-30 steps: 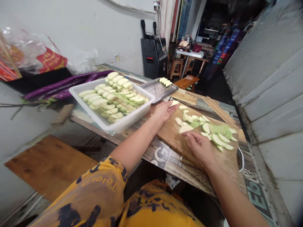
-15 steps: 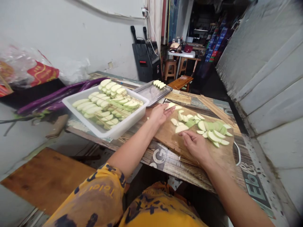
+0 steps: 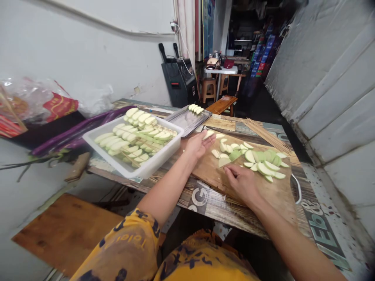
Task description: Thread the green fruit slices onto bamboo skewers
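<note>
My left hand [image 3: 197,145] lies at the far left of the wooden cutting board [image 3: 263,191], its fingers closed round a pale slice on a thin skewer [image 3: 208,134]. My right hand [image 3: 241,180] rests on the board with its fingertips pinched on a slice [image 3: 223,161] at the near edge of a heap of pale green slices [image 3: 260,160]. A white tub [image 3: 146,166] of skewered slices stands left of the board.
A metal tray [image 3: 187,120] with a few slices sits behind the tub. A bundle of bamboo skewers [image 3: 263,132] lies beyond the board. Purple eggplants [image 3: 73,128] and plastic bags [image 3: 38,101] are at the left. A grey wall runs along the right; a wooden bench [image 3: 67,230] stands below.
Both hands stay on the board; the right hand's fingers have drawn slightly nearer over the slice. The view has shifted a little.
</note>
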`<action>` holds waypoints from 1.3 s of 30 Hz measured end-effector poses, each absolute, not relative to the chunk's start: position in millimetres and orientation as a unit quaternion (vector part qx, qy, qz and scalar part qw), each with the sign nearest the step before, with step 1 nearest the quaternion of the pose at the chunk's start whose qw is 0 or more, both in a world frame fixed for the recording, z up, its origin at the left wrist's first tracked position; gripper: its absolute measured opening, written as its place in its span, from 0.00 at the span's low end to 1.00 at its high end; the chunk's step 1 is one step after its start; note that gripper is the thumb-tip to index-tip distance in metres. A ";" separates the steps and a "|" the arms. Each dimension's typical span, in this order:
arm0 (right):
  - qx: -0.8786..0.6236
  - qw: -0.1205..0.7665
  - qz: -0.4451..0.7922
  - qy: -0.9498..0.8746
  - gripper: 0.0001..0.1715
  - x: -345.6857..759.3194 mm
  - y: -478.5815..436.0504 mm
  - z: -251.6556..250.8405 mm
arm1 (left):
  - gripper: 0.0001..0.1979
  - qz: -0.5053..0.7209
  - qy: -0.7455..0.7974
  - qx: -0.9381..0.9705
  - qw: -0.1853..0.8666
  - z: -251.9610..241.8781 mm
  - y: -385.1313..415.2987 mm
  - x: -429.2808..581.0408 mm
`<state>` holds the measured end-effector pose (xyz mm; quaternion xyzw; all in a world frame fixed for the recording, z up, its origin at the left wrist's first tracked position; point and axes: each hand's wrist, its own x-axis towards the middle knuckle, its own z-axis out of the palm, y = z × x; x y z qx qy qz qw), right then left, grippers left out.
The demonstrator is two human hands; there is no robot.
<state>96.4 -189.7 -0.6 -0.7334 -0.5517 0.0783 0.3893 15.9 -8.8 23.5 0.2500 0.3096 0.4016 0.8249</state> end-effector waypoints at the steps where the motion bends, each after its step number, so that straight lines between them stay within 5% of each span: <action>1: -0.733 0.386 0.079 -0.554 0.18 96.4 -189.6 -0.1 | 0.03 0.397 0.311 0.251 0.826 23.6 -8.9 15.8; 9: -0.708 0.435 0.191 -0.522 0.21 94.9 -187.7 4.7 | 0.02 0.385 0.321 0.246 0.829 23.9 -9.6 15.9; 29: -0.720 0.423 0.077 -0.545 0.19 95.3 -188.0 -2.8 | 0.03 0.381 0.316 0.251 0.832 30.8 -14.5 15.2; 39: -0.696 0.511 0.234 -0.447 0.22 91.6 -187.0 14.9 | 0.03 0.351 0.289 0.271 0.848 23.6 -24.8 21.6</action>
